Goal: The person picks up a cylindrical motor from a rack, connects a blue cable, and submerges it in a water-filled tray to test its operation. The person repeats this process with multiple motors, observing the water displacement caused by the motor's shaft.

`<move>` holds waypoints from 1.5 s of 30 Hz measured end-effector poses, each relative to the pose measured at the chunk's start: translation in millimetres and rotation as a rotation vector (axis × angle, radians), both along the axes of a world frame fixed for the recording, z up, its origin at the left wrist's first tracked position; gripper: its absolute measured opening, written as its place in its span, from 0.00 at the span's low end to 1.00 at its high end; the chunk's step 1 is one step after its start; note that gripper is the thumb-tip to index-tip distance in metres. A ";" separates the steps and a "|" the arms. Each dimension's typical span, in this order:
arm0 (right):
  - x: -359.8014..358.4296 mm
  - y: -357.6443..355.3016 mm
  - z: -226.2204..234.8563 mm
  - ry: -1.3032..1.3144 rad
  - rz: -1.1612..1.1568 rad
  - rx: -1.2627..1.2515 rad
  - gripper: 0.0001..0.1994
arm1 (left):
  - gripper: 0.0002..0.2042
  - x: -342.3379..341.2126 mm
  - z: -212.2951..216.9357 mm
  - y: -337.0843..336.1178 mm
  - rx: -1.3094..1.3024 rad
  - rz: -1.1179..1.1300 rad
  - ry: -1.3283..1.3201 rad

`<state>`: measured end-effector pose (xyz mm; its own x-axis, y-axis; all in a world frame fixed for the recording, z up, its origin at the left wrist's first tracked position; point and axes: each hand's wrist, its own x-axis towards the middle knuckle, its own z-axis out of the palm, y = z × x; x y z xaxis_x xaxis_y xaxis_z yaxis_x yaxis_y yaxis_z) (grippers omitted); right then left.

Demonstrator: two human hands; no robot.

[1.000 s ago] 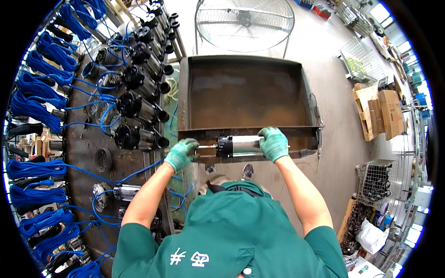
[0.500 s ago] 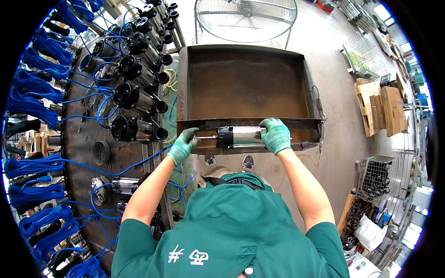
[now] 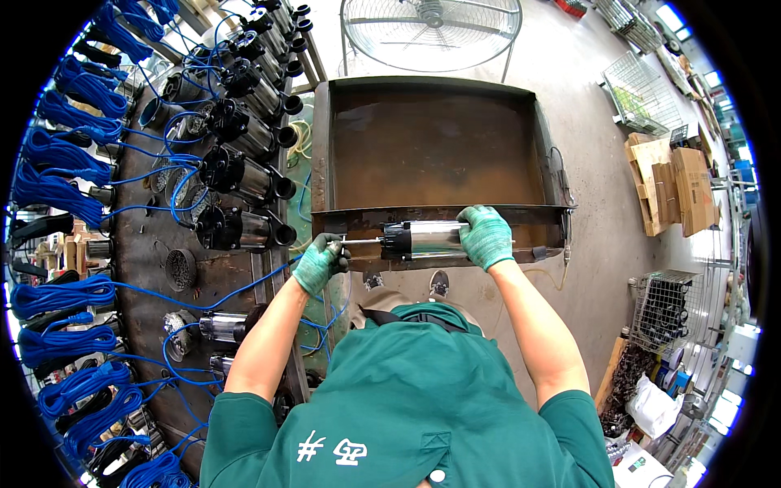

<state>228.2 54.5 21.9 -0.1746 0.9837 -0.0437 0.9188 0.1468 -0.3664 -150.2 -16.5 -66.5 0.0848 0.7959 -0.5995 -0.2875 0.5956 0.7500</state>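
Note:
A silver cylindrical pump motor (image 3: 435, 240) with a black ribbed end lies on its side across the front section of the dark metal tank (image 3: 537, 154). A thin metal shaft (image 3: 364, 241) sticks out of its black end toward the left. My right hand (image 3: 486, 237), in a green glove, wraps over the motor's right end. In a matching glove with dark-stained fingers, my left hand (image 3: 321, 262) is closed at the outer tip of the shaft. Its fingers partly hide that tip, and anything small between them cannot be made out.
On the left bench (image 3: 146, 268) stand several black-and-silver pumps (image 3: 244, 173) joined to blue cables. Coiled blue cables (image 3: 61, 297) hang along its far side. A large fan (image 3: 431, 32) stands beyond the tank. Cardboard (image 3: 691, 191) and wire baskets (image 3: 667, 313) are at right.
My left hand has dropped slightly and its fingers have turned downward around the shaft's tip. My right hand stays on the motor, which has hardly moved.

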 end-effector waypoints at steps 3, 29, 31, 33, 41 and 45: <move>-0.7 -0.2 1.7 0.007 0.000 -0.005 0.07 | 0.11 -6.1 -9.4 -2.6 0.051 -0.081 0.082; 91.0 22.0 -9.2 0.629 -0.316 -0.089 0.17 | 0.40 107.4 70.1 9.3 0.834 -0.607 1.436; 129.8 20.8 -25.6 0.243 -0.098 -0.206 0.20 | 0.40 113.0 65.4 6.3 0.803 -0.650 1.457; 148.6 16.1 -25.6 0.068 0.101 -0.474 0.20 | 0.40 117.4 59.5 8.0 0.813 -0.646 1.507; 150.5 25.4 -12.8 0.218 0.126 -0.976 0.21 | 0.36 122.2 81.2 16.8 0.706 -0.815 1.557; 151.0 14.9 -49.3 -0.173 0.418 -0.507 0.16 | 0.36 123.5 82.0 21.6 0.698 -0.853 1.571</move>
